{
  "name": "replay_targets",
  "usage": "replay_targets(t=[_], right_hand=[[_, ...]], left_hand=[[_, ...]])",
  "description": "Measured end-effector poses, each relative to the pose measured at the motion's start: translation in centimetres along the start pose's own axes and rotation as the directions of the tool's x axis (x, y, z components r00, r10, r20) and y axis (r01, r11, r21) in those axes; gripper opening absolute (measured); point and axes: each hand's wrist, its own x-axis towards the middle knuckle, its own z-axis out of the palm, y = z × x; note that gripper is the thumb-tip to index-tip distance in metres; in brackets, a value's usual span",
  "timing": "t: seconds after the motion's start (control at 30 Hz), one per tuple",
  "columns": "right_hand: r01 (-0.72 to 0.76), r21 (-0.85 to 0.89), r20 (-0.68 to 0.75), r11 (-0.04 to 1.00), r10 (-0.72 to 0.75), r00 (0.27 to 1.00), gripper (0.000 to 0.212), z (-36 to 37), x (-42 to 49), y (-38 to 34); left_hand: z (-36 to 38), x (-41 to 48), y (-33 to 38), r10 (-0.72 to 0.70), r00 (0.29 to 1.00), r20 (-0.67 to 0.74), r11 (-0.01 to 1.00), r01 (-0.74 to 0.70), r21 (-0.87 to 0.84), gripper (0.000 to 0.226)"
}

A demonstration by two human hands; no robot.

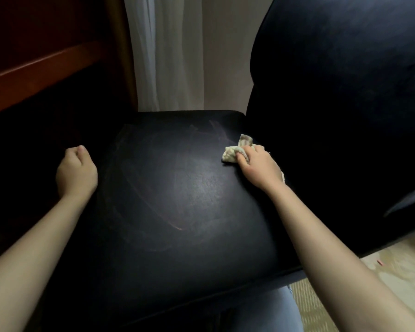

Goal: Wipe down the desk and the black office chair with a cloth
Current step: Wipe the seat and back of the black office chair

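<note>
The right hand (256, 164) holds the bunched cloth (237, 149) pressed on the seat (177, 188) at its far right corner, beside the backrest (345, 92) — unwiped seat lies leftward, toward the loosely curled, empty left hand (76, 171).

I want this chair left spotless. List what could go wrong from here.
1. The cloth is bunched small in the right hand, so narrow passes may leave the smear marks on the seat.
2. The cloth sits by the backrest; the dark crease there could get skipped.
3. The left hand lies at the seat's edge; whether it grips is unclear, so the seat might shift.
</note>
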Motion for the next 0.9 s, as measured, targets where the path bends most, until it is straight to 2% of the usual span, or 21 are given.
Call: replay_targets(t=[0.2, 0.3, 0.43, 0.57, 0.7, 0.8, 0.9], right_hand=[[0.089, 0.038, 0.063, 0.995, -0.091, 0.994, 0.035, -0.5, -5.1, 0.9], [0.122, 0.043, 0.020, 0.992, -0.123, 0.992, 0.035, -0.9, -10.0, 0.9], [0.121, 0.045, -0.023, 0.992, -0.120, 0.993, 0.048, -1.1, -13.3, 0.7], [0.138, 0.027, 0.016, 0.990, -0.139, 0.990, 0.035, -0.7, -9.7, 1.2], [0.062, -0.106, 0.028, 0.992, -0.059, 0.998, 0.041, -0.4, -2.6, 1.1], [0.002, -0.127, -0.007, 0.992, -0.003, 1.000, 0.048, 0.3, 2.1, 0.9], [0.002, -0.131, -0.009, 0.991, -0.003, 1.000, 0.050, 0.8, 3.6, 0.6]], left_hand=[[0.0, 0.0, 0.0, 0.005, 0.999, -0.032, 1.000, -0.004, 0.019, 0.044], [0.1, 0.2, 0.0, 0.008, 1.000, -0.030, 1.000, -0.007, 0.021, 0.043], [0.3, 0.4, -0.1, -0.001, 1.000, -0.031, 1.000, 0.001, 0.020, 0.045], [0.2, 0.4, -0.1, 0.009, 1.000, -0.018, 0.999, -0.008, 0.036, 0.047], [0.3, 0.4, -0.2, 0.029, 0.999, -0.027, 0.998, -0.027, 0.058, 0.046], [0.3, 0.3, -0.1, 0.038, 0.999, -0.032, 0.997, -0.035, 0.074, 0.046], [0.2, 0.0, 0.0, 0.037, 0.998, -0.046, 0.994, -0.032, 0.102, 0.046]])
